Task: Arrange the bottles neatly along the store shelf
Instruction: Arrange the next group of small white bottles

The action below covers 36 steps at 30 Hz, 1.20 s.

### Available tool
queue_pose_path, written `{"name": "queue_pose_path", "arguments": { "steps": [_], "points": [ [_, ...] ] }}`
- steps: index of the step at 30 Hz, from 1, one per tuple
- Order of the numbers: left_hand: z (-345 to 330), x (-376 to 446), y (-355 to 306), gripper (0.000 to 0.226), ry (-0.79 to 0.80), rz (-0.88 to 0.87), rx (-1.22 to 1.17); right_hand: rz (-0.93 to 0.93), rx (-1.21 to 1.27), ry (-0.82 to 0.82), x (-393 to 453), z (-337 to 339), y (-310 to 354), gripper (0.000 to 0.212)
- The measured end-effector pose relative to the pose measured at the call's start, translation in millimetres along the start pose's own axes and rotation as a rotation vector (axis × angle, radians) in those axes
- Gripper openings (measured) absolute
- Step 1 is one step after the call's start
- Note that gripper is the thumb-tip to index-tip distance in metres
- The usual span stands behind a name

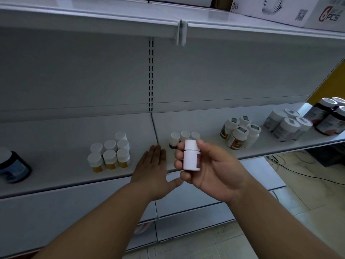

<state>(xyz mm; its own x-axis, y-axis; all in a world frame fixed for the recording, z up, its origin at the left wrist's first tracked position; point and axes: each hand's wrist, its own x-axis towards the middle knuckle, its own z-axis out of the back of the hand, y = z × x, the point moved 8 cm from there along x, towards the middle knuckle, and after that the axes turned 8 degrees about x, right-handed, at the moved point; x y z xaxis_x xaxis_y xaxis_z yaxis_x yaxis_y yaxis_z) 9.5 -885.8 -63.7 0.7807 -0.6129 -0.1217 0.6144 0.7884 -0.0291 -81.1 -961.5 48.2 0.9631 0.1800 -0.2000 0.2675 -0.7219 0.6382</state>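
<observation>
White metal store shelf (205, 126) runs across the view, seen from above and in front, with a grey back panel behind it and another shelf overhead. A person's two bare arms reach in from the near edge.

The right hand (211, 169) holds a small white bottle (191, 156) upright in front of the shelf's near edge, fingers curled around its left side and the thumb pressed beside its cap. A dark label shows on the bottle's right side.

The left hand (153, 171) is flat and open, fingers straight and close together, pointing towards the back panel. It hovers over the near part of the shelf, just left of the held bottle, and holds nothing.

Just beyond the held bottle, a short row of three white-capped bottles (183, 137) stands on the shelf. To the left, a tidy block of seven white-capped bottles with yellow bases (110, 154) stands in rows. At the far left edge sits a dark jar with a blue label (13, 169).

To the right stand four white bottles with orange labels (240, 132), then a cluster of wider white tubs (287, 125), then dark jars with white lids (330, 116) at the far right end.

A printed cardboard box (291, 10) sits on the upper shelf at top right. Pale floor tiles (306, 195) and a black cable (291, 171) show at lower right.
</observation>
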Motion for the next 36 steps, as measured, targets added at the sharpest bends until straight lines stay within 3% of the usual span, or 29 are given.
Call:
{"name": "queue_pose_path", "arguments": {
  "steps": [3,9,15,17,20,26,32,36],
  "points": [
    [1.9,-1.4,-0.8,0.113,0.007,0.002,0.012,0.078,-0.038,-0.027,-0.1,4.9,3.7,0.044],
    [5.2,-3.3,-1.8,0.110,0.008,0.013,0.026,-0.007,0.045,-0.021,-3.2,6.1,-0.9,0.042],
    [5.1,-4.5,-2.0,0.111,0.014,0.015,0.035,0.145,-0.071,-0.118,0.0,18.2,11.6,0.039],
    [6.4,-4.9,-2.4,0.110,0.016,0.015,0.045,0.190,-0.303,-0.196,3.0,23.6,20.5,0.038],
    [6.1,-5.4,-2.7,0.110,0.020,0.014,0.057,0.271,-0.847,-0.298,8.8,20.4,41.7,0.025],
    [4.9,-4.9,-3.0,0.109,0.020,0.012,0.045,0.293,-1.753,-0.239,43.9,8.9,63.3,0.026],
    [4.8,-5.2,-2.8,0.109,0.012,0.007,0.036,0.343,-2.164,-0.110,72.3,18.5,50.8,0.031],
    [4.1,-4.8,-2.8,0.110,0.013,0.004,0.032,0.369,-2.277,-0.116,77.9,31.4,47.8,0.035]
  ]
}}
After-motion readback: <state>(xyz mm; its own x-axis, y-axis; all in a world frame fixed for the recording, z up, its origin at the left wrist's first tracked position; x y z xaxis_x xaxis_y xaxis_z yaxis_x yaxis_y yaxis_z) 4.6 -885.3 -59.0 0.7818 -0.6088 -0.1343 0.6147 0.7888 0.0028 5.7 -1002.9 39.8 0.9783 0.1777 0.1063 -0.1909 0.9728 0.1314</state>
